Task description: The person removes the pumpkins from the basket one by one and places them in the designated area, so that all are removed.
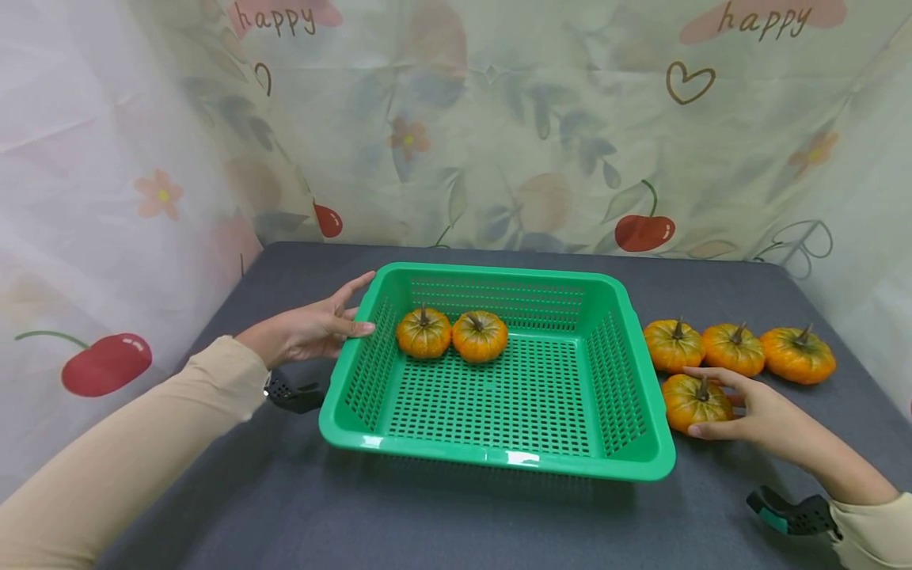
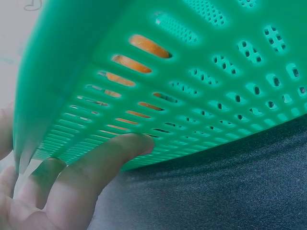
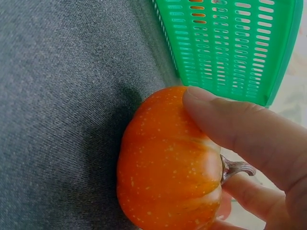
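Observation:
A green plastic basket (image 1: 492, 467) with slotted walls stands mid-table in the head view. Two small orange pumpkins (image 1: 423, 332) sit inside it, near its back left corner. My left hand (image 1: 313, 324) holds the basket's left rim; in the left wrist view, fingers (image 2: 91, 177) lie against the slotted outer wall. To the right of the basket, my right hand (image 1: 755, 412) grips a small pumpkin (image 1: 687, 405) from its right side. Seen from the right wrist, the thumb (image 3: 240, 120) presses on this pumpkin (image 3: 168, 163), whose stem curves out between thumb and fingers.
Behind the held pumpkin, three more pumpkins (image 1: 734, 350) form a row right of the basket. A dark grey cloth (image 1: 456, 522) covers the table. Printed curtains (image 1: 484, 142) hang behind and at both sides.

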`<action>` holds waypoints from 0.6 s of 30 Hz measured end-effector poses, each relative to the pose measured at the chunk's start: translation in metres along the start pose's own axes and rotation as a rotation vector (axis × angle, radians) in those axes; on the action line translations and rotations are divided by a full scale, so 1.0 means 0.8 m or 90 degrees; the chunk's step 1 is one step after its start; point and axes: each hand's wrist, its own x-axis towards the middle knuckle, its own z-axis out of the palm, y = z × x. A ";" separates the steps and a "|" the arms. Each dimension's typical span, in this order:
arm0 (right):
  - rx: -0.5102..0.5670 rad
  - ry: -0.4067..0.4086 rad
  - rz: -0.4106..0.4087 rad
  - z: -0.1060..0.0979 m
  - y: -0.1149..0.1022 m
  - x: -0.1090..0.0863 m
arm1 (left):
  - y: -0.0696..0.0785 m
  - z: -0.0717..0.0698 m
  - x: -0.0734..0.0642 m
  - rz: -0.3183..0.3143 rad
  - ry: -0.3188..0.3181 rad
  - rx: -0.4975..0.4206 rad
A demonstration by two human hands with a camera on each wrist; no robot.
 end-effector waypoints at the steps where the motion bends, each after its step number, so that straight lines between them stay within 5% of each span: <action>1: -0.001 0.000 -0.002 0.000 0.000 0.000 | 0.000 0.000 0.000 0.000 0.000 -0.001; 18: 0.011 0.002 -0.013 -0.026 -0.012 -0.005 | 0.000 -0.001 0.000 -0.002 -0.006 -0.006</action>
